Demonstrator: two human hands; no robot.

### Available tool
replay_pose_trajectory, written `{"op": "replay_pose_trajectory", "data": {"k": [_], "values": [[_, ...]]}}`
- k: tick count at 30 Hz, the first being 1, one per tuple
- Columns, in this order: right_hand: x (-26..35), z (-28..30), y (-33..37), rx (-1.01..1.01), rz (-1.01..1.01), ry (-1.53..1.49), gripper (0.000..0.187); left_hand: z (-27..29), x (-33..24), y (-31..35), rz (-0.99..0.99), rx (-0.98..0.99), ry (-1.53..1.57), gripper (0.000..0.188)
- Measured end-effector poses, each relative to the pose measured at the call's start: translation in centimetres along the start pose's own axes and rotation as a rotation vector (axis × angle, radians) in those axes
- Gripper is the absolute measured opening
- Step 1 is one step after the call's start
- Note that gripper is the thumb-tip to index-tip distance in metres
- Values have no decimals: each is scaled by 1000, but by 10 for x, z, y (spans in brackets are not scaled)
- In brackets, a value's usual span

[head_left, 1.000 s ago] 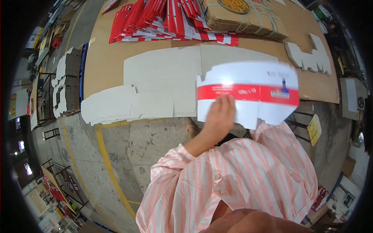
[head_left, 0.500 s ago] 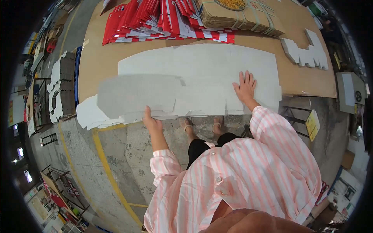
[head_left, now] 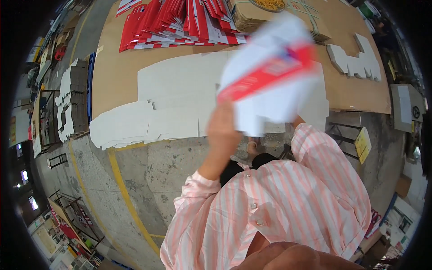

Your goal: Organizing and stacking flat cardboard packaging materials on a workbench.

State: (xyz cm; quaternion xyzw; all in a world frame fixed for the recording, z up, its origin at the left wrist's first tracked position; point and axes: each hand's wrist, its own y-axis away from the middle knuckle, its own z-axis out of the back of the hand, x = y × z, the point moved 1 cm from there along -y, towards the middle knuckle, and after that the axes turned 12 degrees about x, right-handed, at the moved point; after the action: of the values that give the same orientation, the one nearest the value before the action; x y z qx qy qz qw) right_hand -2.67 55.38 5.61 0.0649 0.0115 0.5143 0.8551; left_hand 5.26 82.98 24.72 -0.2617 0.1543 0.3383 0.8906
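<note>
Brown worktable [head_left: 360, 90]; blurred carton blank [head_left: 270, 76] hides right hand.

The left hand [head_left: 223, 130] grips a blurred white card sheet with a red band [head_left: 272, 74], lifted at about one o'clock over the table [head_left: 114, 67]. The right hand is hidden behind it. Flat white blanks [head_left: 157, 112] lie at eleven o'clock, red stacks [head_left: 166, 22] at twelve.
</note>
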Motion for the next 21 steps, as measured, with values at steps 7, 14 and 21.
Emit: {"op": "replay_pose_trajectory", "data": {"k": [7, 14, 21], "values": [[-1, 0, -4, -10, 20, -1, 65, -37, -39, 10, -234, 268, -313, 42], [-9, 1, 0, 26, -18, 2, 65, -6, 101, 63, 928, -419, 1003, 33], [-2, -2, 0, 47, 2, -14, 66, -57, 215, 128, 1119, -719, 1582, 37]]}}
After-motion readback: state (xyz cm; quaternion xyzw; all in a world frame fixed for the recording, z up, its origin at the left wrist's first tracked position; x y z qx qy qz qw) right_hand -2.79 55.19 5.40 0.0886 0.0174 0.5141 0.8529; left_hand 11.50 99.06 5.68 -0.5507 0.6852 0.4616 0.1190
